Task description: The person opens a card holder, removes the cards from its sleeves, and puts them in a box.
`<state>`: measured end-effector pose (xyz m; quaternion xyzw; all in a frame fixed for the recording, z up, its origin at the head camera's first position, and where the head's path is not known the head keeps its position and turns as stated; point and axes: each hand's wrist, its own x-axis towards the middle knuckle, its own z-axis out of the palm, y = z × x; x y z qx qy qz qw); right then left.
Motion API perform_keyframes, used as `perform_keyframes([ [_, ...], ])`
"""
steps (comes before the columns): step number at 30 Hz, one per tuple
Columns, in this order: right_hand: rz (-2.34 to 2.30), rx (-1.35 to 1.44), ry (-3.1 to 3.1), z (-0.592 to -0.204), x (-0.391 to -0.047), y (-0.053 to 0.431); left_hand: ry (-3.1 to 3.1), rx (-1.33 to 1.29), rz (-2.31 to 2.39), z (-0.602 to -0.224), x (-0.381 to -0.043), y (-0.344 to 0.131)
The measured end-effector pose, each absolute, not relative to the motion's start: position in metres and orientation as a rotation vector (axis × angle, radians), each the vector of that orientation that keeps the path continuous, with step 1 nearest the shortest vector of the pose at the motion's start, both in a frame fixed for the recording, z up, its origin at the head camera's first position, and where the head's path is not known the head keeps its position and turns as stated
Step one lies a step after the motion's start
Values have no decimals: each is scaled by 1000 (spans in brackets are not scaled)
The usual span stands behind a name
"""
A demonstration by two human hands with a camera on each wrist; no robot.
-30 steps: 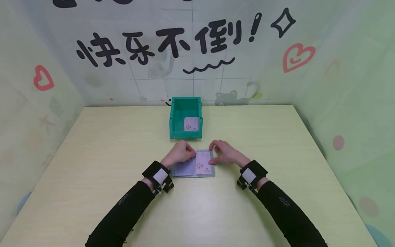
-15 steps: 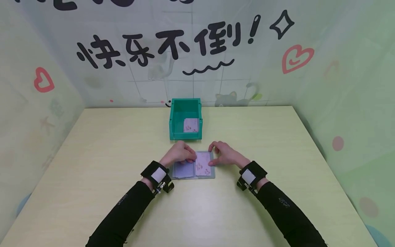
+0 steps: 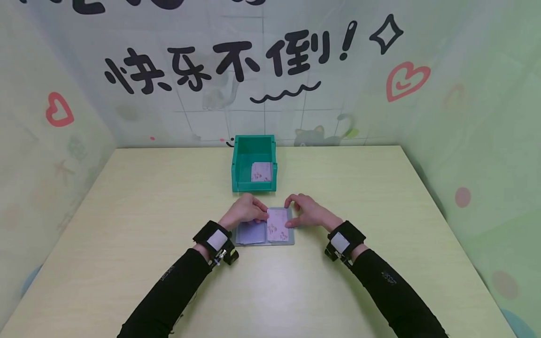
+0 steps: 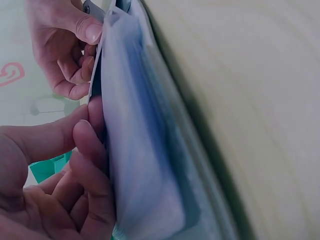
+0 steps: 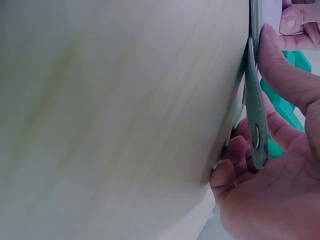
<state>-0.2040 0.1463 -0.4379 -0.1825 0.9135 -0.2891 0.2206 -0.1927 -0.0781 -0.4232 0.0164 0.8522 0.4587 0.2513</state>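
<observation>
A small grey-green card album (image 3: 279, 244) lies spread on the table, with clear sleeves of bluish-purple cards (image 3: 251, 233) on its left page. On the right page is a pink patterned card (image 3: 278, 225). My left hand (image 3: 249, 209) pinches that card's upper left edge between thumb and finger; seen from the left wrist, the fingertips (image 4: 82, 112) meet at a thin edge beside the sleeves. My right hand (image 3: 310, 210) holds the album's right side, thumb on the edge and fingers behind. A strap with a metal snap (image 5: 256, 135) sticks out by its palm.
Just behind the album stands a green plastic bin (image 3: 254, 186) holding more pink cards (image 3: 261, 172). The pale wooden table (image 3: 169, 188) ends at a printed backdrop (image 3: 190, 112), and printed side panels flank it.
The pink card and my left fingertips have shifted very slightly left. My left fingers have changed their hold a little at the card's edge. The right hand stays nearly still.
</observation>
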Motion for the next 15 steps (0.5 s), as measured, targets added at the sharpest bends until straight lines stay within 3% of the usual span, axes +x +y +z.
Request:
perform_keyframes([
  [15,-792,-484,2521,-438,-204,145,2300,148,1184,-422,-190,-83],
])
